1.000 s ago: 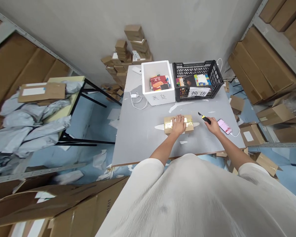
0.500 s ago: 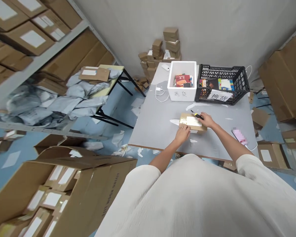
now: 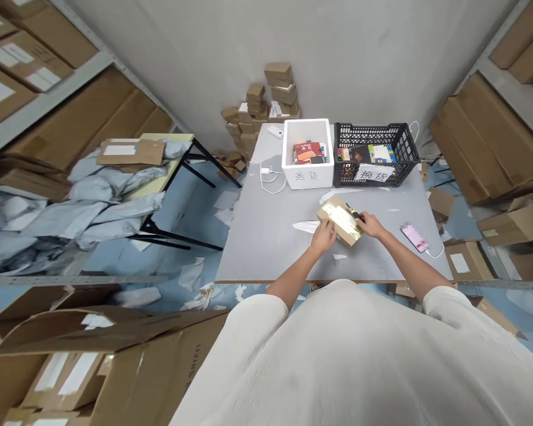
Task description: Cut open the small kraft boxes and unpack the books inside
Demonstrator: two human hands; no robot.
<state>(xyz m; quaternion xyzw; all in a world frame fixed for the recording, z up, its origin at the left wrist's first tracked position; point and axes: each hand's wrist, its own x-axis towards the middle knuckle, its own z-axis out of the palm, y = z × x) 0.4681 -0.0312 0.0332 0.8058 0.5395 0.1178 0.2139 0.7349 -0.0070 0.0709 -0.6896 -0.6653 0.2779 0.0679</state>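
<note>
A small taped cardboard box (image 3: 349,236) with a white label (image 3: 344,218) on top lies turned at an angle on the grey table (image 3: 266,248). My left hand (image 3: 324,236) is closed on the box's left side, its fingertips over the near edge of the top. In my right hand (image 3: 370,225) is a black and yellow box cutter (image 3: 354,212), gripped with its tip pointing up and left over the box's right end. The right hand rests beside or against that end; exact contact is hard to tell.
Behind stand a white foam box (image 3: 308,180) and a black crate (image 3: 344,174), both holding books. A phone (image 3: 414,238) with a cable lies to the right. At left, grey parcels (image 3: 115,201) cover a side table; a large carton (image 3: 169,361) stands below.
The cardboard box has turned clockwise on the table, with both hands staying on or by it. The view has swung to the right.
</note>
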